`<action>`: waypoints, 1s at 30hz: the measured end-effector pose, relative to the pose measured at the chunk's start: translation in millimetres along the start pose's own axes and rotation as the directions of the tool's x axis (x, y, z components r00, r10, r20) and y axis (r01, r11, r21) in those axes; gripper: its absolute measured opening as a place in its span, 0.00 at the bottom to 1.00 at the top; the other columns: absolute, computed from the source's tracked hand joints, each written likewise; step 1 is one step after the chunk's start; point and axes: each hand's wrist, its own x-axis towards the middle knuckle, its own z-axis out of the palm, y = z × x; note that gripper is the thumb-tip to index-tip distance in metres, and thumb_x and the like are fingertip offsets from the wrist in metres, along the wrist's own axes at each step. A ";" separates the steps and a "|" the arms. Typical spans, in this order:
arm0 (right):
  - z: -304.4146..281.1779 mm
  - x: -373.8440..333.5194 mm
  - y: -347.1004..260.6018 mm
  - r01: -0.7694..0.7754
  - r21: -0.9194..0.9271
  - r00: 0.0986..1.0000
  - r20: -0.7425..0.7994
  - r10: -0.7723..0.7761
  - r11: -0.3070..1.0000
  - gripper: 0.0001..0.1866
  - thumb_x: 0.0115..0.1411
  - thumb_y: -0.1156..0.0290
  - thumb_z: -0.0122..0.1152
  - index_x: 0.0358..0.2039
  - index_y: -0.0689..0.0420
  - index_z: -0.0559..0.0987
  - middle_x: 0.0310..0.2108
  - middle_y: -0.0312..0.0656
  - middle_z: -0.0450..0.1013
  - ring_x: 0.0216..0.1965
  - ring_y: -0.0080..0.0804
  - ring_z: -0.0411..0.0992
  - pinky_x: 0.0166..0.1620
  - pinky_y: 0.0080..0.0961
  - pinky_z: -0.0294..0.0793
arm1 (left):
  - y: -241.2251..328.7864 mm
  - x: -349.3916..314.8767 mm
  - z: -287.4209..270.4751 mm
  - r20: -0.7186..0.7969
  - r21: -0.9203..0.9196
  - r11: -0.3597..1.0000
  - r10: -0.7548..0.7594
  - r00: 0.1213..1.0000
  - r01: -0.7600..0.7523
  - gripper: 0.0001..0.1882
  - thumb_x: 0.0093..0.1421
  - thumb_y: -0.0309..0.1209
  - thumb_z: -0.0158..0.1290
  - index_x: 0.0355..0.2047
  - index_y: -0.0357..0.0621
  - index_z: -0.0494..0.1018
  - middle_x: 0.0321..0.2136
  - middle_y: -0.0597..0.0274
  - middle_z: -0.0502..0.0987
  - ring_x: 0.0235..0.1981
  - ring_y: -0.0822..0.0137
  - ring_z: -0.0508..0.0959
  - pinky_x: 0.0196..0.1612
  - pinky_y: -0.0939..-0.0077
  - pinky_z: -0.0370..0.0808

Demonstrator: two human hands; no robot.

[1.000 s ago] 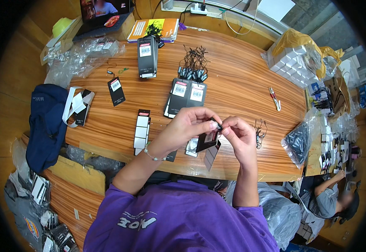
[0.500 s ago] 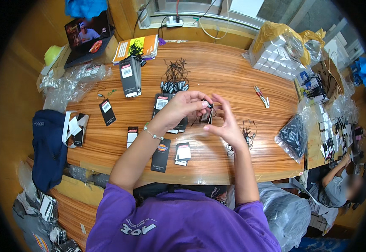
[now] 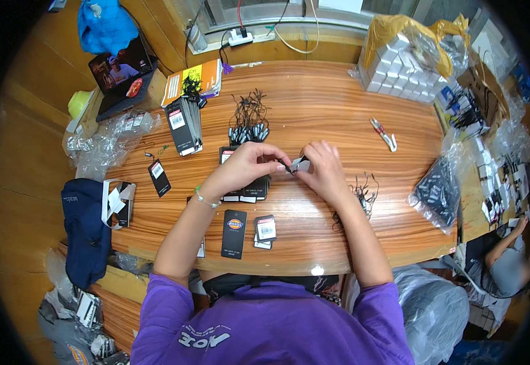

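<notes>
Over the middle of the table, my left hand pinches a black hang tag cord between thumb and fingertips. Close beside it, my right hand is closed on a small hang tag, mostly covered by its fingers. Below my left hand lies a stack of black hang tags, partly hidden. A bundle of black cords with silvery ends sits just beyond it. Nearer me are a long black tag with an oval logo and a small pile of white-faced cards.
Loose black cords lie right of my right forearm. Red-handled snips and a plastic bag of black pieces are farther right. A fanned tag stack, a laptop and navy fabric occupy the left. White boxes stand back right.
My right hand's fingers, spread before, have closed together around the small tag. Both hands sit slightly lower in the picture, and the whole view has shifted a little.
</notes>
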 end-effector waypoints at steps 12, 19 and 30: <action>21.6 -24.3 21.0 0.243 -0.247 0.970 0.053 -0.238 0.938 0.04 0.46 0.68 0.56 0.26 0.49 0.76 0.31 0.31 0.69 0.38 0.29 0.66 0.49 0.45 0.59 | -17.8 -10.4 33.6 0.105 0.817 0.541 0.198 0.975 -0.198 0.06 0.48 0.30 0.56 0.29 0.48 0.78 0.28 0.68 0.77 0.35 0.68 0.71 0.45 0.69 0.60; 17.0 -30.4 22.1 0.180 -0.197 0.978 0.140 -0.155 0.964 0.19 0.40 0.73 0.63 0.37 0.48 0.76 0.42 0.35 0.68 0.51 0.32 0.62 0.57 0.53 0.52 | -30.2 -10.7 41.7 0.105 0.851 0.494 0.170 0.980 -0.177 0.05 0.48 0.30 0.57 0.28 0.50 0.78 0.27 0.72 0.77 0.33 0.70 0.70 0.41 0.72 0.57; 18.2 -32.6 28.6 0.128 -0.168 0.985 0.136 -0.105 0.978 0.17 0.41 0.75 0.62 0.36 0.50 0.76 0.42 0.36 0.67 0.51 0.33 0.61 0.57 0.56 0.53 | -33.9 -11.1 51.6 0.118 0.910 0.363 0.232 0.966 -0.198 0.05 0.47 0.29 0.57 0.28 0.51 0.77 0.27 0.75 0.77 0.32 0.72 0.70 0.42 0.69 0.56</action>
